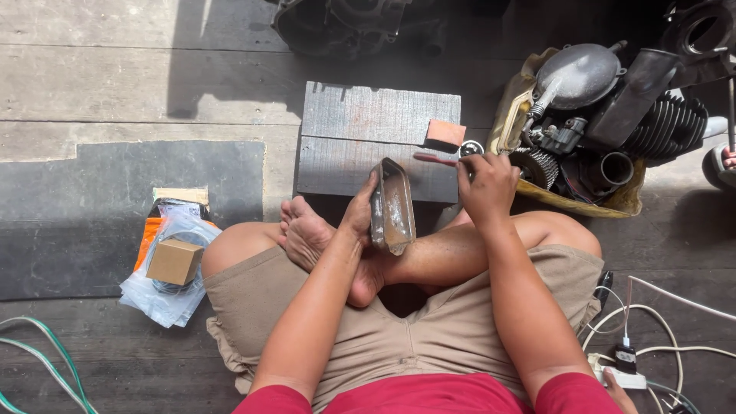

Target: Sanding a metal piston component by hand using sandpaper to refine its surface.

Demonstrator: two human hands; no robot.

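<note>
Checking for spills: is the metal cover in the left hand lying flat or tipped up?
Tipped up. The left hand holds the metal cover on edge above the legs, hollow side facing the right hand.

The metal cover (pixel 392 208) held in the left hand (pixel 358 217) is dull grey with rusty brown stains. The tool (pixel 435 159) in the right hand (pixel 486 186) has a red handle. The block (pixel 376 142) ahead is dark grey, streaked with fine lines and a faint reddish smear, and a salmon-pink pad (pixel 445 133) sits on it. The shorts (pixel 399 330) are khaki; the shirt (pixel 429 395) is red. The small carton (pixel 175 261) is plain tan, lying on clear plastic bags (pixel 165 295) beside an orange packet (pixel 147 238). The engine parts (pixel 613 115) are black and grey (one domed piece silvery) in a yellowish sack (pixel 583 201). The cables (pixel 659 330) are white, the hoses (pixel 46 360) pale green.
</note>
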